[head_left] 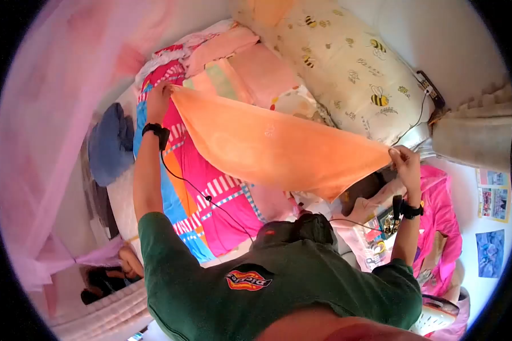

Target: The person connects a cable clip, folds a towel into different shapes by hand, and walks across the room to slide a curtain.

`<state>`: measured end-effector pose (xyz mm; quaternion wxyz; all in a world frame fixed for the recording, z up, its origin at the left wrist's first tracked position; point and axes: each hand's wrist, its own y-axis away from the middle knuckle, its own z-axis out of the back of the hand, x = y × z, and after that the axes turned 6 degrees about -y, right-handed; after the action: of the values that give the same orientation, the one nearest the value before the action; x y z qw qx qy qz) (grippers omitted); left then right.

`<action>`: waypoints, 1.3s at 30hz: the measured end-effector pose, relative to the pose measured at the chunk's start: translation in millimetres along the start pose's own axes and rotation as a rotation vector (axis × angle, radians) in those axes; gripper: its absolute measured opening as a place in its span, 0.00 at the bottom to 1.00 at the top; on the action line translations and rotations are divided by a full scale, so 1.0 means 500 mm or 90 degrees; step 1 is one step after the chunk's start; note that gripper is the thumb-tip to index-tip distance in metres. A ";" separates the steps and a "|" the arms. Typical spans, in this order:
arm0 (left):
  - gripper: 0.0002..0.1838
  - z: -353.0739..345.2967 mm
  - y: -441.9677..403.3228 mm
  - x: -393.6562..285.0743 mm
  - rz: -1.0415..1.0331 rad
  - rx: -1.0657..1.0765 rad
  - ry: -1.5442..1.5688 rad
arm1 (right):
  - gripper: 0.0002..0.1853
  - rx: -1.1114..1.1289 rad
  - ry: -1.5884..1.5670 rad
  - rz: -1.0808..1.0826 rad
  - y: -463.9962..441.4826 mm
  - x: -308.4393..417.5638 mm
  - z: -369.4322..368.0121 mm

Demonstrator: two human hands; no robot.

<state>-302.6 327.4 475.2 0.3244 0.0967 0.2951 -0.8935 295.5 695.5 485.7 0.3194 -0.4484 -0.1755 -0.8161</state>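
An orange cloth (279,145) hangs stretched between my two hands above the bed. My left hand (158,96) pinches its upper left corner, with the fingers partly turned away. At the cloth's right corner, my right hand (403,159) has thumb and fingers closed on the edge. The cloth sags in the middle, its lower edge falling in a curve. Behind and below it lies a pink, blue and orange patterned bedspread (227,224). Folded peach and green striped cloths (224,79) lie just beyond its upper edge.
A bee-print cushion or mattress (352,74) leans at the back. Blue fabric (111,145) lies at the left. Pink netting (57,142) hangs on the far left. A power strip (430,89) is on the right, above bright pink fabric (441,210). Another person (131,262) is partly visible at lower left.
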 end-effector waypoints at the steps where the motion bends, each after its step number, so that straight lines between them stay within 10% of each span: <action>1: 0.10 -0.021 -0.035 -0.033 0.003 -0.007 -0.056 | 0.13 -0.023 0.004 0.005 -0.003 -0.008 0.013; 27: 0.15 -0.775 -0.973 -0.530 -0.335 -0.050 -0.085 | 0.12 -0.344 -0.089 -0.035 -0.490 -0.275 0.280; 32: 0.48 -0.921 -0.960 -0.559 -0.353 0.032 0.075 | 0.15 -0.354 0.081 -0.194 -0.551 -0.326 0.297; 35: 0.30 -0.954 -0.835 -0.589 -0.200 -0.074 0.031 | 0.18 -0.540 0.480 -0.062 -0.560 -0.333 0.229; 39: 0.41 -0.955 -0.589 -0.500 -0.240 0.273 0.000 | 0.17 -0.315 0.382 0.158 -0.521 -0.258 0.089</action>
<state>-306.5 921.1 317.4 0.1249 0.1069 0.1123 -0.9800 197.1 959.3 400.9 0.3348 -0.2713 0.1830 -0.8836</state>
